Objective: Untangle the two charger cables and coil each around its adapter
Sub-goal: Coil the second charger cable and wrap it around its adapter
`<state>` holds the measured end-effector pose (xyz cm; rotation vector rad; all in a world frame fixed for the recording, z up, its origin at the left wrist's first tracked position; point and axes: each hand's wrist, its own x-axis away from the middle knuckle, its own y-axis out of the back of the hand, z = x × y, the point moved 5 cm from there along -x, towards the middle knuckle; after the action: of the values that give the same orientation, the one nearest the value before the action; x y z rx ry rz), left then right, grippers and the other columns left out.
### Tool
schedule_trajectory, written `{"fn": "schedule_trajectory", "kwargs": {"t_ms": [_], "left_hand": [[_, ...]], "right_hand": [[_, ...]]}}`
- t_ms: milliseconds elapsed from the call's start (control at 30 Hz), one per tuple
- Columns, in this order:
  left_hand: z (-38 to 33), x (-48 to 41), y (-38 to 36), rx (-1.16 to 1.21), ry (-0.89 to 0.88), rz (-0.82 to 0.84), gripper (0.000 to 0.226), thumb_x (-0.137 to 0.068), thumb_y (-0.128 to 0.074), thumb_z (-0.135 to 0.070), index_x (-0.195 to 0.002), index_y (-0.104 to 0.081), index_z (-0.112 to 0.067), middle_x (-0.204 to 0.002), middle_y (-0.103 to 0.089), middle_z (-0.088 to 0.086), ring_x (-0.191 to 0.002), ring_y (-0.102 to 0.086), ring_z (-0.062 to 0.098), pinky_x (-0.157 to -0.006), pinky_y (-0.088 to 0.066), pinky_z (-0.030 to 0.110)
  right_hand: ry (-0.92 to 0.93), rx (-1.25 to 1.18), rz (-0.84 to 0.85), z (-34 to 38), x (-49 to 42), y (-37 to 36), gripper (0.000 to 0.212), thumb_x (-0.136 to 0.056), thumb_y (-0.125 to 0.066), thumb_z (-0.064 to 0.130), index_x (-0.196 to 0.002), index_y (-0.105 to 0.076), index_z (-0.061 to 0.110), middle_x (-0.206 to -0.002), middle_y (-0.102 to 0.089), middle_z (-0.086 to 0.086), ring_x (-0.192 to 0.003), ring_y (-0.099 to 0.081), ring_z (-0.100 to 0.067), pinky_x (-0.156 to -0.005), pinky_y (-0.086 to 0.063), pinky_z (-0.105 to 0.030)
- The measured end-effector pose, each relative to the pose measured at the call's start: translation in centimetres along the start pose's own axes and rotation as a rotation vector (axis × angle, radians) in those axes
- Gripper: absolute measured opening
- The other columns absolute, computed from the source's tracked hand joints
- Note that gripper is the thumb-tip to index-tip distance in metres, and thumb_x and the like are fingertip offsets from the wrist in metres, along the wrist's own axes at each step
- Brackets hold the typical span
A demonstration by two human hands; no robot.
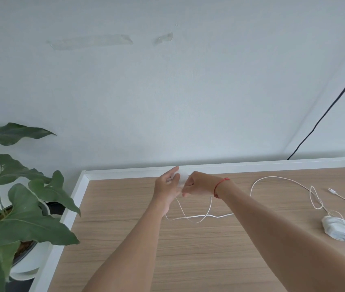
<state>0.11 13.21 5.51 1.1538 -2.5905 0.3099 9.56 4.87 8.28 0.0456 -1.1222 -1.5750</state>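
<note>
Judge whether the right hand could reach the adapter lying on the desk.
Probably yes: the lying adapter sits uncovered at that side, but the right hand grips the held adapter and must let go first.

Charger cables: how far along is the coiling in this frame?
Done: the second adapter on the desk looks partly wrapped, though its thin lead's connector lies loose. In hand: the left hand holds the white adapter while the right hand seems to pinch its thick cable. Left: that cable sprawls in loops, uncoiled. Whether the two cables cross is unclear.
</note>
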Motion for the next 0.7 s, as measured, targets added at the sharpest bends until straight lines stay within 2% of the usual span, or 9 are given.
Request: {"fn": "schedule_trajectory", "kwargs": {"t_ms": [67, 167, 233, 333, 400, 467, 533, 600, 700], "left_hand": [[0.4, 0.0, -0.4, 0.024, 0.064, 0.038, 0.022, -0.099, -0.053, -0.019, -0.112, -0.068, -0.029, -0.11, -0.05, 0.003, -0.102, -0.06, 0.024, -0.076, -0.06, 0.035], [1.0, -0.1, -0.7, 0.143, 0.147, 0.075, 0.014, -0.097, -0.058, -0.015, -0.103, -0.07, -0.021, -0.121, -0.059, 0.011, -0.093, -0.065, 0.027, -0.073, -0.06, 0.027], [1.4, -0.2, -0.7, 0.215, 0.194, 0.095, 0.014, -0.095, -0.06, -0.01, -0.105, -0.069, -0.013, -0.127, -0.061, 0.015, -0.099, -0.065, 0.027, -0.079, -0.059, 0.026], [1.8, -0.2, -0.8, 0.272, 0.234, 0.132, 0.022, -0.095, -0.059, -0.007, -0.116, -0.066, -0.007, -0.128, -0.06, 0.013, -0.114, -0.062, 0.029, -0.091, -0.053, 0.03], [1.9, -0.2, -1.1, 0.245, 0.222, 0.156, 0.025, -0.097, -0.056, -0.008, -0.121, -0.064, -0.007, -0.124, -0.062, 0.011, -0.113, -0.063, 0.026, -0.092, -0.052, 0.028], [1.7, -0.3, -1.4, 0.115, 0.149, 0.166, 0.024, -0.097, -0.057, -0.011, -0.119, -0.066, -0.007, -0.12, -0.063, 0.014, -0.104, -0.066, 0.023, -0.086, -0.054, 0.023], [1.1, -0.5, -1.7, -0.089, 0.034, 0.156, 0.017, -0.093, -0.062, -0.014, -0.106, -0.073, -0.013, -0.118, -0.059, 0.018, -0.097, -0.065, 0.019, -0.076, -0.055, 0.017], [0.0, -0.4, -2.0, -0.185, -0.032, 0.135, 0.015, -0.09, -0.062, -0.013, -0.095, -0.075, -0.018, -0.11, -0.056, 0.013, -0.091, -0.062, 0.014, -0.07, -0.053, 0.014], [-1.1, -0.5, -2.6, -0.096, 0.031, 0.149, 0.025, -0.092, -0.05, -0.012, -0.097, -0.074, -0.013, -0.111, -0.063, 0.012, -0.099, -0.065, 0.021, -0.085, -0.057, 0.025]], "right_hand": [[0.005, -0.017, -0.015, 0.0, 0.0, 0.1, 0.025, -0.075, -0.052, 0.032, -0.071, -0.07, 0.016, -0.052, -0.03, 0.007, -0.05, -0.025, -0.017, -0.053, -0.023, -0.029], [0.039, -0.086, -0.055, -0.2, 0.1, 0.6, 0.024, -0.076, -0.052, 0.025, -0.059, -0.046, 0.008, -0.05, -0.021, 0.006, -0.049, -0.017, -0.016, -0.051, -0.015, -0.03], [0.063, -0.101, -0.077, -0.5, 0.2, 0.9, 0.034, -0.077, -0.054, 0.025, -0.051, -0.036, 0.014, -0.05, -0.02, 0.006, -0.049, -0.015, -0.016, -0.05, -0.014, -0.029], [0.081, -0.101, -0.078, -0.7, 0.5, 1.0, 0.044, -0.079, -0.057, 0.025, -0.05, -0.024, 0.021, -0.051, -0.018, 0.005, -0.049, -0.014, -0.016, -0.05, -0.013, -0.029], [0.084, -0.097, -0.073, -0.9, 0.6, 1.2, 0.043, -0.079, -0.057, 0.025, -0.05, -0.026, 0.022, -0.051, -0.018, 0.005, -0.05, -0.015, -0.016, -0.051, -0.013, -0.029], [0.076, -0.076, -0.068, -1.0, 0.7, 1.6, 0.035, -0.079, -0.059, 0.03, -0.051, -0.042, 0.018, -0.05, -0.021, 0.005, -0.049, -0.016, -0.016, -0.05, -0.014, -0.028], [0.07, -0.052, -0.071, -0.7, 0.9, 2.5, 0.031, -0.077, -0.062, 0.041, -0.053, -0.059, 0.022, -0.048, -0.024, 0.006, -0.045, -0.019, -0.015, -0.046, -0.016, -0.026], [0.081, -0.048, -0.093, -0.2, 1.0, 3.7, 0.029, -0.074, -0.066, 0.046, -0.057, -0.065, 0.022, -0.049, -0.027, 0.005, -0.045, -0.021, -0.014, -0.045, -0.018, -0.025], [0.128, -0.048, -0.122, 0.1, 0.6, 5.5, 0.032, -0.083, -0.065, 0.04, -0.056, -0.066, 0.022, -0.055, -0.038, 0.001, -0.051, -0.027, -0.015, -0.049, -0.023, -0.026]]}}
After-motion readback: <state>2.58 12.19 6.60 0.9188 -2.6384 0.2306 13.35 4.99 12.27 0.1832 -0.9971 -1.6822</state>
